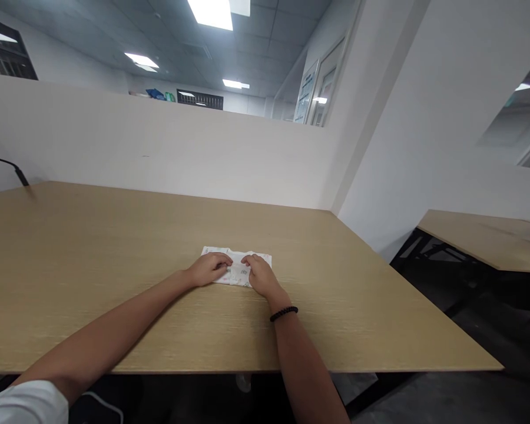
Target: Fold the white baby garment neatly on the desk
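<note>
A small folded white cloth (pixel 237 272) with faint coloured prints lies flat on the wooden table (pixel 159 235), straight in front of me. My left hand (pixel 209 269) rests on its left part, fingers loosely bent and pointing inward. On the right part lies my right hand (pixel 260 274), its fingers also lightly curved toward the middle. Between the two sets of fingertips a strip of the cloth shows. Neither hand lifts it, and the palms hide some of its lower edge. A black bead bracelet (pixel 284 313) circles my right wrist.
Behind the table stands a white partition (pixel 181 153), meeting a white wall (pixel 406 135) on the right. A black cable (pixel 20 174) reaches in at the far left. A second table (pixel 481 235) stands to the right, beyond the wall. The near table edge runs below my forearms.
</note>
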Available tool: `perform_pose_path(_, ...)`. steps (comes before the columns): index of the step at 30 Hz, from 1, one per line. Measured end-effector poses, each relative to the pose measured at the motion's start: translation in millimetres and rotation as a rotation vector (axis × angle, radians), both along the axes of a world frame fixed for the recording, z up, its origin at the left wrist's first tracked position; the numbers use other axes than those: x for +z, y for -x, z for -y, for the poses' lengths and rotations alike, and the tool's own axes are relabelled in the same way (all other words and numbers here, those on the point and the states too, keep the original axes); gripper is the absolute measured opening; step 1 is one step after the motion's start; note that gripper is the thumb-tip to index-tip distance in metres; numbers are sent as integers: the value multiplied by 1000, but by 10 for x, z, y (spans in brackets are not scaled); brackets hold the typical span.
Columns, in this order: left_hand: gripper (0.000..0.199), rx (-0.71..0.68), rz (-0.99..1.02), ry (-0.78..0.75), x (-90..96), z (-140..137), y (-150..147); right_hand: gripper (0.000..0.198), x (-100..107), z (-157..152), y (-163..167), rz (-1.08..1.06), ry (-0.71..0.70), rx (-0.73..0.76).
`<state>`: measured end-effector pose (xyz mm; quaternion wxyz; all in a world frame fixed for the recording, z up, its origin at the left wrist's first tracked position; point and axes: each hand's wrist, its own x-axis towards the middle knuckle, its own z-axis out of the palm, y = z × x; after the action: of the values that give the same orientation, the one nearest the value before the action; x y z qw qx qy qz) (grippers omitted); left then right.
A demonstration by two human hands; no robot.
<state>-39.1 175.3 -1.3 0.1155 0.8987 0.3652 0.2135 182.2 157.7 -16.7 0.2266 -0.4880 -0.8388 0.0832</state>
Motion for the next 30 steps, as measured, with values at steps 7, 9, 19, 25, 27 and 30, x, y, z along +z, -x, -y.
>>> perform_pose_path(7,69,331,-274,60,-113,-127,90,43,71,86,7,222,69,-337)
perform_pose_path(9,73,394,-330,129,-130,-175,135,46,51,94,-3,230,131,-422)
perform_pose_path(19,58,566,-160,158,-105,-468,546,46,206,112,-60,49,161,-779)
perform_pose_path(25,48,567,-83,168,18,-435,614,39,337,168,-124,26,242,-921)
perform_pose_path(27,49,471,-36,290,84,-389,621,41,339,180,-126,58,276,-883)
perform_pose_path(30,53,273,-30,531,212,-323,635,43,335,184,-123,91,292,-840)
